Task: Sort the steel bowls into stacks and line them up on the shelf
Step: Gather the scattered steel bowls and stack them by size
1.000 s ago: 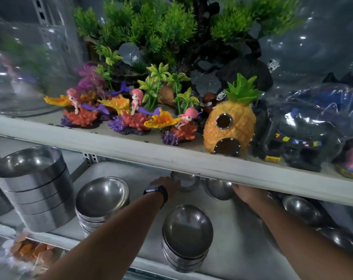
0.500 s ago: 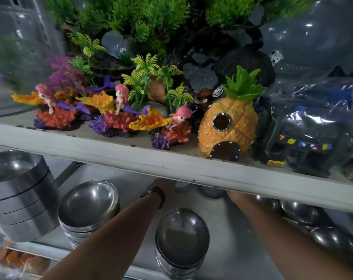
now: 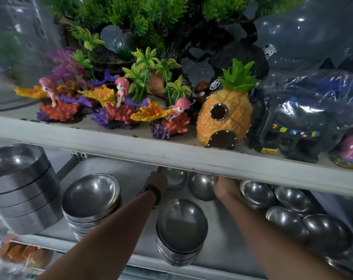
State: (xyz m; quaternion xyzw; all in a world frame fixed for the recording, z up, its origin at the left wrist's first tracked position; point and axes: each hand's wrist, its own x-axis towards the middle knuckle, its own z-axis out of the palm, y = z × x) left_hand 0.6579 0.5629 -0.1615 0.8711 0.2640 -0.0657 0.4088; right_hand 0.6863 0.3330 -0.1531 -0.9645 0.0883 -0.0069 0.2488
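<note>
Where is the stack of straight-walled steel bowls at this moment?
In the head view, the straight-walled stack stands at the far left of the lower shelf, with the stack of shallow round steel bowls just right of it.

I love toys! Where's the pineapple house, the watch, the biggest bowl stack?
pineapple house (image 3: 237,118): head view, orange front.
watch (image 3: 151,194): head view, black band.
biggest bowl stack (image 3: 28,201): head view, steel side.

Soft daylight, steel glare, blurred edges
</note>
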